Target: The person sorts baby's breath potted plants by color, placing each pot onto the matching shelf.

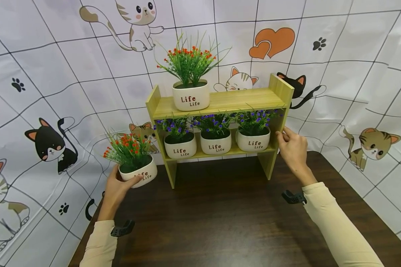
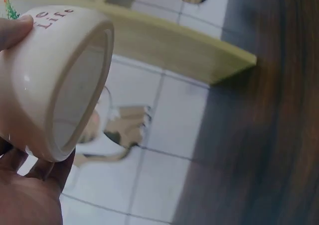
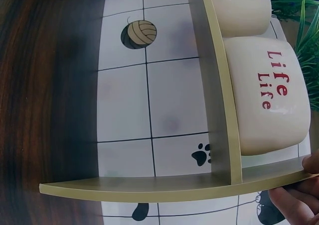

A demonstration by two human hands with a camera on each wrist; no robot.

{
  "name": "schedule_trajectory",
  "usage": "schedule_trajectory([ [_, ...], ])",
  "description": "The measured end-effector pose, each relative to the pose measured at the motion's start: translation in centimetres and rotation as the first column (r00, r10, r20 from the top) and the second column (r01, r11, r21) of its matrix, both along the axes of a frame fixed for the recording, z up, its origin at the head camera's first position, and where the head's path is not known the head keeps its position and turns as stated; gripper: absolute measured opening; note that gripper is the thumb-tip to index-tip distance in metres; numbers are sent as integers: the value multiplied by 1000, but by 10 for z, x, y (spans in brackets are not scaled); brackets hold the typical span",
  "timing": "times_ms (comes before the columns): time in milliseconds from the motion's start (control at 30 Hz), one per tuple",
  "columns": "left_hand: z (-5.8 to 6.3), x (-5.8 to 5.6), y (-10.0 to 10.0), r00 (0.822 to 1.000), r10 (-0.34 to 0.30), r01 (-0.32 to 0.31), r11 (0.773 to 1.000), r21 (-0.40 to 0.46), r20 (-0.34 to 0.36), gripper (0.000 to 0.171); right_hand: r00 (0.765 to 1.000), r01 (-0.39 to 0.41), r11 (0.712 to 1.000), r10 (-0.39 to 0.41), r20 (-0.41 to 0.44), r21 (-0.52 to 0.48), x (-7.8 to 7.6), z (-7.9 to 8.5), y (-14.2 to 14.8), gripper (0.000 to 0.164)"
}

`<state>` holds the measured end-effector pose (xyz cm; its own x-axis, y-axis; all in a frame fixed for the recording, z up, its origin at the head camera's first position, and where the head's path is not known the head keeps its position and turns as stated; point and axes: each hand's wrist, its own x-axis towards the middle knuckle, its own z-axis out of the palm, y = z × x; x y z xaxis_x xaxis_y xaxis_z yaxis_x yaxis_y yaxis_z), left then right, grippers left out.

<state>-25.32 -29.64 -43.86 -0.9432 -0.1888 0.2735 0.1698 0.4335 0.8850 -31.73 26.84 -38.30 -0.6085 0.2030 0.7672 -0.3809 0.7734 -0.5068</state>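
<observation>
My left hand (image 1: 115,191) grips a white oval flower pot (image 1: 141,174) with orange-red artificial flowers, thumb over its front and fingers behind. The left wrist view shows this pot's base (image 2: 82,90) raised and tilted, left of the shelf. My right hand (image 1: 292,146) pinches the right side panel of a small wooden shelf (image 1: 240,100) between thumb and fingers. Atop the shelf, left of centre, stands a second orange-flowered pot (image 1: 191,97). On the lower board sit three purple-flowered pots (image 1: 215,144) in a row, each lettered "Life Life".
The shelf stands on a dark brown wooden table (image 1: 214,218), close to a white wall covering (image 1: 347,92) with grid lines and cartoon cats. Black straps (image 1: 123,228) circle both wrists over cream sleeves.
</observation>
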Motion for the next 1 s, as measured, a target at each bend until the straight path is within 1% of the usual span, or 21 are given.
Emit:
schedule_trajectory([
  [133, 16, 5, 10, 999, -16, 16, 1000, 7, -49, 74, 1000, 5, 1000, -5, -3, 5, 1, 1, 0, 24],
  [333, 43, 14, 27, 993, -48, 50, 999, 17, -108, 72, 1000, -2, 1000, 2, -6, 10, 0, 0, 1, 21],
  [467, 61, 19, 41, 989, -65, 65, 998, 2, -135, 67, 1000, -5, 1000, 5, -4, 7, -1, -1, 2, 22],
  [567, 75, 22, 52, 988, -70, 67, 997, -22, -138, 65, 1000, -7, 1000, 7, -7, 6, -1, -1, 2, 22],
  [700, 93, 23, 66, 987, -85, 82, 996, -22, -135, 65, 1000, -8, 1000, 8, -4, 1, -1, -1, 2, 23],
  [767, 102, 23, 73, 986, -105, 104, 994, -12, -132, 68, 1000, -9, 1000, 9, -2, -1, -1, -1, 2, 24],
  [867, 116, 23, 84, 983, -130, 128, 992, -24, -132, 71, 1000, -10, 1000, 10, -3, 1, 0, 0, 1, 24],
  [1000, 134, 21, 99, 972, -175, 169, 984, -51, -157, 65, 1000, -6, 1000, 6, -6, 6, 0, 0, 1, 22],
])
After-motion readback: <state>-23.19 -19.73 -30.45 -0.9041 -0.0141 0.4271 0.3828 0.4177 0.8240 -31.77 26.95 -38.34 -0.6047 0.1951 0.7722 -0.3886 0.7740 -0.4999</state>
